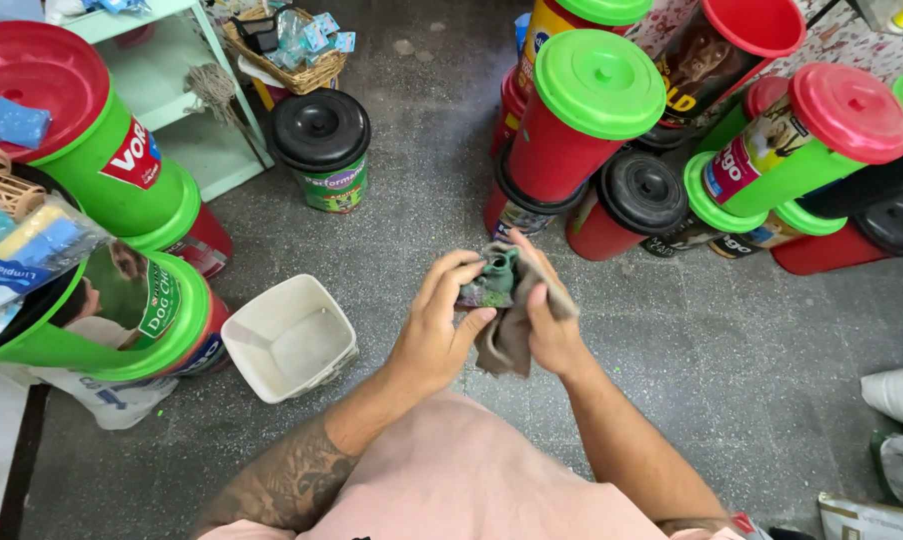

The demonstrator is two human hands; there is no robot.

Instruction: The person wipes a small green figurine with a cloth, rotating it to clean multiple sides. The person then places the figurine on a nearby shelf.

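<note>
Grey speckled floor (pixel 731 360) fills most of the view, w/ stacks of tubs on both sides. Left: big green tubs lying tilted, one w/ a red lid (pixel 31 75) up top and another green tub (pixel 121 320) lower down, packets of cleaning stuff resting on it. Right: cluster of red and green tubs leaning on each other, one w/ a green lid (pixel 599 82), one w/ a red lid (pixel 849 112), a black lid (pixel 643 190) between them lower down. Pale green shelf unit (pixel 186 95) at top left, wicker basket (pixel 291 60) of small packets just beside it, and a short bucket w/ a black lid (pixel 320 128) standing upright near the shelf. White square tub (pixel 291 338) sits open on the floor, just beside the lower green tub, near the left arm. White sacks at the right edge (pixel 896 395). Centre: both hands raised together over the floor. Left hand (pixel 436 335) is closed round a small greenish, grimy object (pixel 493 280), fingers curled on its left side. Right hand (pixel 546 320) is clamped on a grey-brown rag (pixel 506 345), pressing it against the object; rag hangs down betw. the two hands. Can't tell exactly what the object is, mostly hidden by fingers and rag.
</note>
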